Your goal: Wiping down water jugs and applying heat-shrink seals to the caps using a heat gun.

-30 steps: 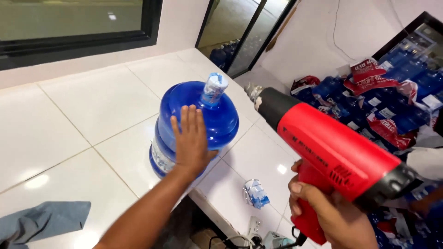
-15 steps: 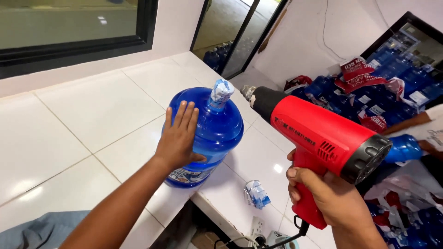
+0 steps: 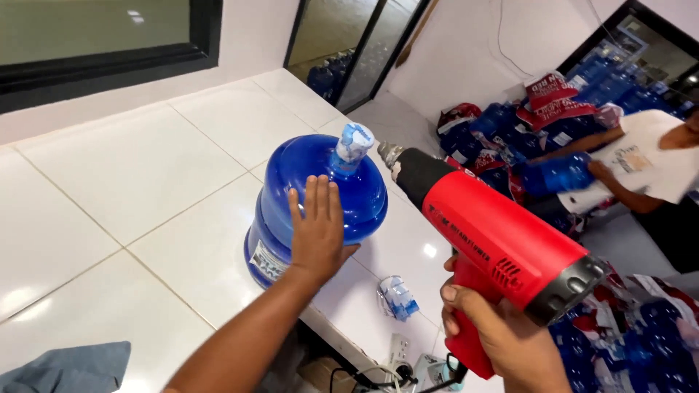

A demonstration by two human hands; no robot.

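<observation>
Cloth, grey-blue, lies on the white tiled worktop, well left of your fingers. Left hand rests flat on the shoulder of the blue water jug, fingers spread wide, steadying not gripping. Jug stands upright on the worktop, its wrapped cap just above your fingertips. Right hand is closed around the grip of the red heat gun, nozzle just beside the cap. Risk: nozzle is near your left fingers, so hot air could scorch them; lingering could warp the neck. Crumpled wrapper lies between your hands. Another person handles bottles far right.
</observation>
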